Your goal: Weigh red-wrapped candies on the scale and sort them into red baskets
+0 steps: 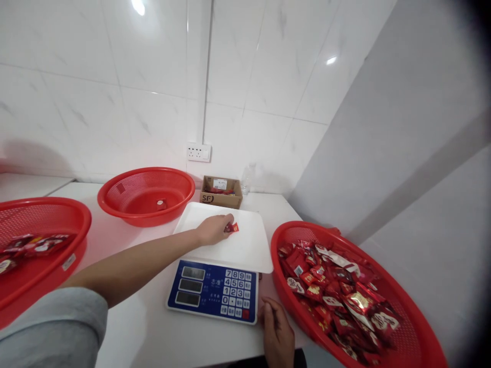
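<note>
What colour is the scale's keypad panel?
Blue, with white keys, on the scale's keypad panel; head view.

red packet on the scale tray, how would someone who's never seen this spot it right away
Find the blue-faced weighing scale at the middle of the white table; its white tray sits behind the keypad. The red packet lies on that tray at the fingertips of the left hand. It is the only packet on the tray; the rest are in red baskets.

Far red basket [146, 197] at bench [126, 317] rear, one small red packet [161, 204] inside. Behind it: cardboard box [222, 191], clear bottle [247, 179], wall socket [198, 152] on white tile. Left-edge red basket [38, 240] partly cropped, a few wrapped packets [34, 244] in it.
</note>
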A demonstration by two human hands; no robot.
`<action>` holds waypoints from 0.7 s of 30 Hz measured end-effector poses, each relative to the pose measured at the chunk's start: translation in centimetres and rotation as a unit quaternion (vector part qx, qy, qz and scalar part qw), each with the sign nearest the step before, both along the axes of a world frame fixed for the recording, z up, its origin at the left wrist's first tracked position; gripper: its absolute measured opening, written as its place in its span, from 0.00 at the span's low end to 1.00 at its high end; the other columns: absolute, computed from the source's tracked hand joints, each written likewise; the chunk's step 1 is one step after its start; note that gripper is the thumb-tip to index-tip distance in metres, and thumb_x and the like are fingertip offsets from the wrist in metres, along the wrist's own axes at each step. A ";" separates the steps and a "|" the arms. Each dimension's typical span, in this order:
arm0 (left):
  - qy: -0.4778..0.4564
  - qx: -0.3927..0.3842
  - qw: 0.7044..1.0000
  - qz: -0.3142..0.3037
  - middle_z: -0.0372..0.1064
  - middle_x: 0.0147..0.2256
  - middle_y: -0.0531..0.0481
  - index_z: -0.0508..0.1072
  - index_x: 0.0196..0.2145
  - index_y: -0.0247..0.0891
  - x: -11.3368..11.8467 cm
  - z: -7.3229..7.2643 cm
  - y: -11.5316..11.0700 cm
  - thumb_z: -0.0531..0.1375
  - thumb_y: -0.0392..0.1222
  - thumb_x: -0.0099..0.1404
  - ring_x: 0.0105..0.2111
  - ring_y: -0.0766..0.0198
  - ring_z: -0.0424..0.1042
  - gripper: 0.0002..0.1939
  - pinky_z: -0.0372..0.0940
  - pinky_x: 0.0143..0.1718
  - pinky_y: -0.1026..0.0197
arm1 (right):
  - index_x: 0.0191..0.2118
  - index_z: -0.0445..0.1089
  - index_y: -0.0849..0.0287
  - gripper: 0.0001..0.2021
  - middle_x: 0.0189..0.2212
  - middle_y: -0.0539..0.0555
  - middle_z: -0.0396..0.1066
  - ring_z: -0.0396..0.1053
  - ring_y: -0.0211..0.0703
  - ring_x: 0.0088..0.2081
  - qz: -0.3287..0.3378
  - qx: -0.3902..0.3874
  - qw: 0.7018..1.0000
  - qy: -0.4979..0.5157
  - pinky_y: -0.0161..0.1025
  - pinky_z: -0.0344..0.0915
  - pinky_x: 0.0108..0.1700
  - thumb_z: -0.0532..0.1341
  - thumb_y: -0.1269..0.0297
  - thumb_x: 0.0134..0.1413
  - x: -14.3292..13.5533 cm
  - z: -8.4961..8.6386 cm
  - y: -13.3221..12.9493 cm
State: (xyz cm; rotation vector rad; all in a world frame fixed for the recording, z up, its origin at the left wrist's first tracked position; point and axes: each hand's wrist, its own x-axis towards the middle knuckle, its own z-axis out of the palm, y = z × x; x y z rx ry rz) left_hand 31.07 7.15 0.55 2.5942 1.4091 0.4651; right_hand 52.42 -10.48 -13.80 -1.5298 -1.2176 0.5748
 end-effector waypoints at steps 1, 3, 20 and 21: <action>-0.012 -0.001 1.000 0.008 0.69 0.32 0.52 0.63 0.37 0.40 -0.4 0.1 0.1 0.55 0.37 0.57 0.30 0.61 0.68 0.08 0.56 0.28 0.64 | 0.36 0.73 0.61 0.23 0.35 0.58 0.75 0.72 0.46 0.36 0.000 -0.001 1.000 0.003 0.35 0.67 0.35 0.54 0.44 0.52 0.0 0.0 0.0; -0.036 0.000 0.999 0.027 0.69 0.29 0.53 0.64 0.35 0.40 -1.4 0.5 0.4 0.55 0.33 0.55 0.29 0.63 0.68 0.09 0.56 0.27 0.65 | 0.36 0.73 0.61 0.23 0.35 0.58 0.75 0.72 0.46 0.36 0.002 0.003 1.000 0.008 0.35 0.68 0.35 0.55 0.45 0.51 0.0 0.1 0.0; -0.115 0.060 0.947 0.294 0.69 0.32 0.47 0.66 0.40 0.40 -15.2 6.9 4.5 0.56 0.37 0.55 0.30 0.57 0.68 0.13 0.59 0.29 0.59 | 0.37 0.72 0.61 0.22 0.36 0.58 0.75 0.72 0.47 0.38 0.017 -0.019 1.000 0.003 0.36 0.67 0.38 0.54 0.46 0.52 0.2 -0.2 -0.1; -0.113 0.057 0.945 0.301 0.69 0.33 0.46 0.65 0.41 0.39 -15.7 7.0 4.6 0.56 0.38 0.55 0.31 0.57 0.68 0.14 0.59 0.30 0.58 | 0.37 0.72 0.61 0.22 0.36 0.58 0.75 0.72 0.47 0.37 0.013 -0.015 1.000 0.003 0.36 0.68 0.38 0.54 0.45 0.52 0.2 -0.2 -0.1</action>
